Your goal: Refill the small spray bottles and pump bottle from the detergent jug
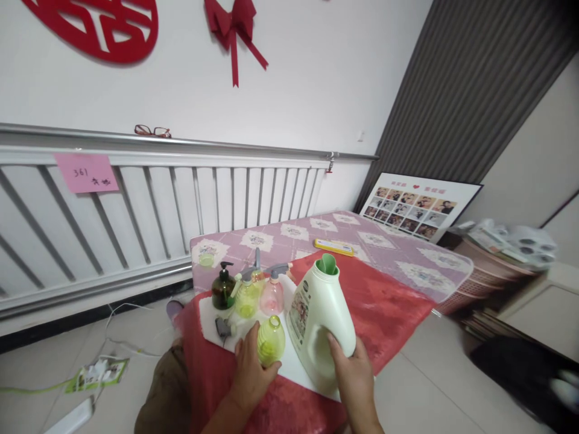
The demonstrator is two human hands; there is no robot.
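Note:
My left hand (253,364) is closed round an uncapped, translucent yellow-green bottle (272,339). With my right hand (355,374) I grip the handle of a large pale green detergent jug (312,328), which stands nearly upright, its cap off and a green spout (326,264) showing in its mouth. Behind the small bottle are a pink bottle (272,296), another yellow-green bottle (248,301) and a dark pump bottle (222,290). A grey spray head (222,327) lies on the white board (244,328) left of my left hand.
A red cloth (384,301) lies over the patterned table (298,232). Toward the back is a yellow box (333,247), and a green cap (206,260) is at the left. A radiator (217,193) runs along the wall. Pink baskets (479,265) stand at the right; cables (113,340) lie on the floor.

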